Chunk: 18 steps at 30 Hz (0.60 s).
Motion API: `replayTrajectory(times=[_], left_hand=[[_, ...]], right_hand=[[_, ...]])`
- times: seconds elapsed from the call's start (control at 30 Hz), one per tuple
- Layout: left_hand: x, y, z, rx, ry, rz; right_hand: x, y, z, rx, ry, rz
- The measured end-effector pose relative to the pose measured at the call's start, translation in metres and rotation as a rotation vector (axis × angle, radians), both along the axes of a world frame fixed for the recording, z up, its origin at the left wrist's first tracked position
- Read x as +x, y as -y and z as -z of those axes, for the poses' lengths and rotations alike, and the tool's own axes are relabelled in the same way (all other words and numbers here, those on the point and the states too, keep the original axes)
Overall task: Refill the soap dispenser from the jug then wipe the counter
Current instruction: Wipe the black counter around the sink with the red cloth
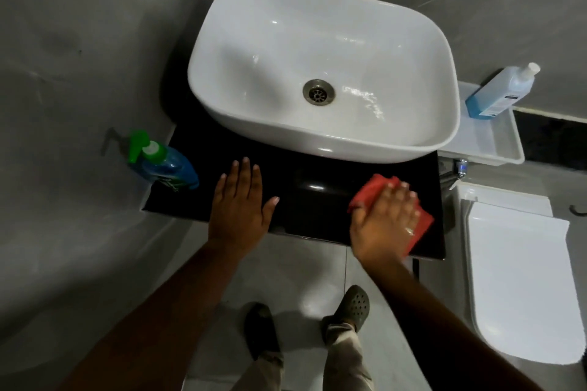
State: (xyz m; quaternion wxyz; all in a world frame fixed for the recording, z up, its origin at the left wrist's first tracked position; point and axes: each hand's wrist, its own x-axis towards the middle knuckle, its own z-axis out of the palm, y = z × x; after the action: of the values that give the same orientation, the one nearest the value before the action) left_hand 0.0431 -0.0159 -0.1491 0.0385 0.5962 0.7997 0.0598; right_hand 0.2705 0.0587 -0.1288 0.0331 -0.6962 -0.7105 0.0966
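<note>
Red cloth (394,209) lay pressed under your flat right hand (386,222) at the black tabletop's (317,200) right end; unwiped surface stretched leftward toward your left hand (239,205), its fingers spread, empty.

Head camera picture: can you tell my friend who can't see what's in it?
A right hand presses a red cloth flat on a black counter below a white sink. The left hand rests flat beside it, near a blue soap bottle.
</note>
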Motion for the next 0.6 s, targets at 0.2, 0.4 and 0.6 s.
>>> replayTrajectory(times=[0.2, 0.4, 0.6], left_hand=[[0.001, 0.001, -0.019, 0.109, 0.278, -0.045], [0.091, -0.021, -0.039, 0.13, 0.111, 0.456], [0.091, -0.036, -0.018, -0.09, 0.02, 0.371]], right_hand=[[-0.059, 0.018, -0.014, -0.122, -0.234, -0.367], [0.045, -0.005, -0.031, -0.024, -0.254, -0.233], [0.064, -0.014, -0.008, -0.076, 0.052, -0.281]])
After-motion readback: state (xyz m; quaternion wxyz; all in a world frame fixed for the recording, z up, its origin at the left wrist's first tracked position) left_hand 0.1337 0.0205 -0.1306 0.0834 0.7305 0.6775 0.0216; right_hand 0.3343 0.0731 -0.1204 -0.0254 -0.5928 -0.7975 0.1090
